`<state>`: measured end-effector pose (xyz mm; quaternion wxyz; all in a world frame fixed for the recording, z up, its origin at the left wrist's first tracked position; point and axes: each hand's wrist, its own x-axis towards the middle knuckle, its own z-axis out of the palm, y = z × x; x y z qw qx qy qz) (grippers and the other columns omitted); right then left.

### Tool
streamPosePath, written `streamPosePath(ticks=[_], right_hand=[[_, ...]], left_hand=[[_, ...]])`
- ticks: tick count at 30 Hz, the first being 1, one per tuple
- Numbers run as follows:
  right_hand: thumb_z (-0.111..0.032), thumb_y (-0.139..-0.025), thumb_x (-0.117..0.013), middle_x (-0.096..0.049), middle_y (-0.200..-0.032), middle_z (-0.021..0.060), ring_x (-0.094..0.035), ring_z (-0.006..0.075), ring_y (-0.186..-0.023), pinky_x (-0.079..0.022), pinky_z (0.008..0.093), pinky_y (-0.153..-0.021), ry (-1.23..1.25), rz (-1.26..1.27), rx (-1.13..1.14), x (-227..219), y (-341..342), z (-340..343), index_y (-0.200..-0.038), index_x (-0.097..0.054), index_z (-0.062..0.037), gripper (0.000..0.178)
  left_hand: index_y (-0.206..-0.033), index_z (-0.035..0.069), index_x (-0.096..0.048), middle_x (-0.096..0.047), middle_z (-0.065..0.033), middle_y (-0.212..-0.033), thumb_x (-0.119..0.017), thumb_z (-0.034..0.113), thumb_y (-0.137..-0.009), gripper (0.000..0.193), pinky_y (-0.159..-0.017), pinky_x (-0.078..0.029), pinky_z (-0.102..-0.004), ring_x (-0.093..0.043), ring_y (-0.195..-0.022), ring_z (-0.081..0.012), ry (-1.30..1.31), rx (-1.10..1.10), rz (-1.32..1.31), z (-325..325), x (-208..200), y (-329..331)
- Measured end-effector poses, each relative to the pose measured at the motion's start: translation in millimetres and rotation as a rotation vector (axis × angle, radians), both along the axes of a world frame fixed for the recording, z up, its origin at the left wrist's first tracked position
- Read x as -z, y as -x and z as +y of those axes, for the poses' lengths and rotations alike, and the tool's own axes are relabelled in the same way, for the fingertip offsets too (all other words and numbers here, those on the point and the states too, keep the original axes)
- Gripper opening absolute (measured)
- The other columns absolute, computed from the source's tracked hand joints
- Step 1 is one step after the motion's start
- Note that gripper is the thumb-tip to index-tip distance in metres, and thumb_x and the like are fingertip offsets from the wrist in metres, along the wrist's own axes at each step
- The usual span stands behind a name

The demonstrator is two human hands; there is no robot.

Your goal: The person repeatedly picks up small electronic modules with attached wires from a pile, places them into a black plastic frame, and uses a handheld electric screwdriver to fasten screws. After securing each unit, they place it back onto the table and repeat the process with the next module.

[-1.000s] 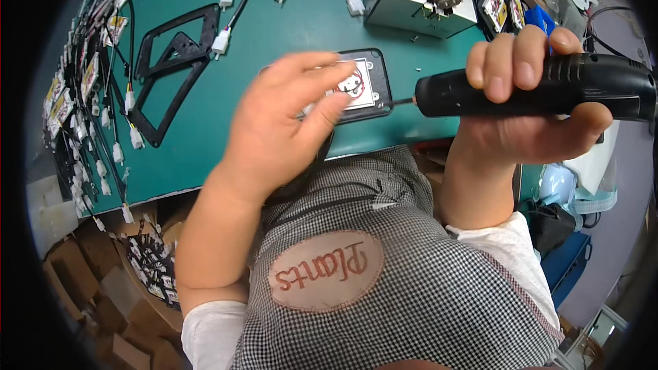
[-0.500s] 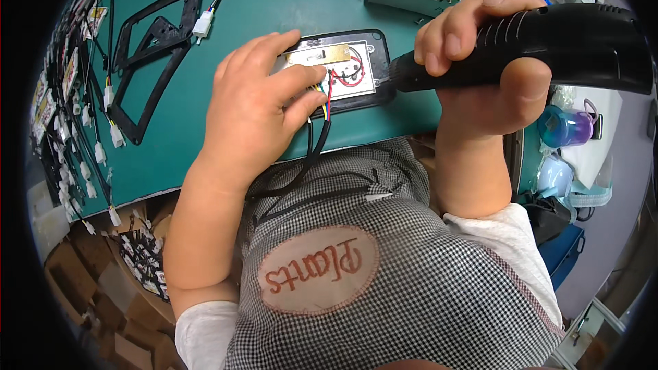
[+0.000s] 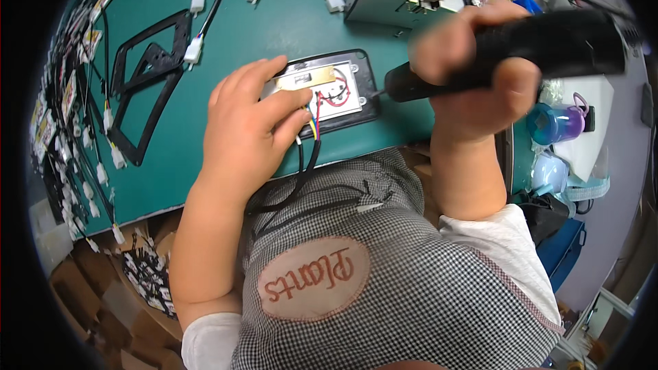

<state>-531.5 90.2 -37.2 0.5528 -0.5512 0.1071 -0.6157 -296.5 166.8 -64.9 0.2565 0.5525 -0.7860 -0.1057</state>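
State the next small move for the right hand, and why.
I'd probably have the right hand ease the black driver toward the near right corner of the white board: the thin bit points roughly there, and the left hand covers the board's left end, seemingly steadying it.

The counter (image 3: 247, 34) has a smooth, faintly glossy green surface, carrying a black plastic housing (image 3: 371, 89) with a smooth white board (image 3: 351, 94) in it and matt black plastic frames (image 3: 162, 116). The power driver (image 3: 565, 44) looks like black plastic, its finish blurred. The apron (image 3: 411, 288) is matt checked cloth, the boxes (image 3: 137, 342) dull brown cardboard, the machine casing (image 3: 375, 0) smooth, metallic-looking.
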Motion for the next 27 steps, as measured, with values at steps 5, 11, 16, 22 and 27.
streamPosePath(ticks=[5, 11, 16, 22, 27], right_hand=[[-0.058, -0.087, -0.054, -0.059, -0.08, 0.0069, -0.057, 0.0212, -0.065, -0.047, 0.0377, -0.063, 0.128, -0.008, 0.219, -17, 59, -15, -0.114, -0.06, -0.0119, 0.054], [-0.053, -0.084, -0.061, -0.056, -0.076, 0.008, -0.055, 0.0217, -0.059, -0.048, 0.0384, -0.059, 0.023, 0.172, 0.492, 8, 32, -6, -0.108, -0.055, -0.0102, 0.049], [-0.046, -0.084, -0.063, -0.056, -0.073, 0.0102, -0.057, 0.0221, -0.057, -0.051, 0.0369, -0.057, 0.024, -0.035, 0.397, 3, 26, -7, -0.11, -0.051, -0.0055, 0.05], [-0.061, -0.086, -0.057, -0.058, -0.084, 0.0086, -0.058, 0.0211, -0.066, -0.048, 0.0368, -0.062, 0.161, -0.176, 0.045, -23, 24, 2, -0.12, -0.055, -0.0066, 0.064], [-0.057, -0.081, -0.067, -0.055, -0.084, 0.0044, -0.055, 0.0162, -0.068, -0.045, 0.0328, -0.064, 0.091, -0.194, -0.099, -44, 6, 21, -0.116, -0.055, -0.004, 0.065]], left_hand=[[-0.095, 0.016, -0.073, -0.061, -0.0097, -0.122, -0.077, 0.018, -0.072, 0.024, -0.096, -0.04, -0.043, -0.055, -0.115, -0.0308, -0.01, -0.026, 0.019, 2, 0, 4], [-0.095, 0.016, -0.073, -0.062, -0.0095, -0.12, -0.077, 0.017, -0.071, 0.025, -0.096, -0.04, -0.0429, -0.056, -0.114, -0.0308, 0.002, -0.016, 0.017, 1, 0, 6], [-0.095, 0.015, -0.073, -0.063, -0.0095, -0.119, -0.077, 0.015, -0.071, 0.024, -0.095, -0.041, -0.0435, -0.056, -0.113, -0.0315, 0.009, -0.014, 0.028, 1, 2, 4], [-0.105, 0.006, -0.07, -0.067, -0.0109, -0.106, -0.071, 0.007, -0.075, 0.03, -0.089, -0.046, -0.0378, -0.06, -0.103, -0.0297, 0.125, 0.03, 0.187, -4, -16, 16], [-0.107, 0.001, -0.063, -0.067, -0.0078, -0.097, -0.064, 0.011, -0.089, 0.021, -0.067, -0.047, -0.0244, -0.06, -0.079, -0.0125, -0.634, 0.015, 0.913, 6, -31, 40]])
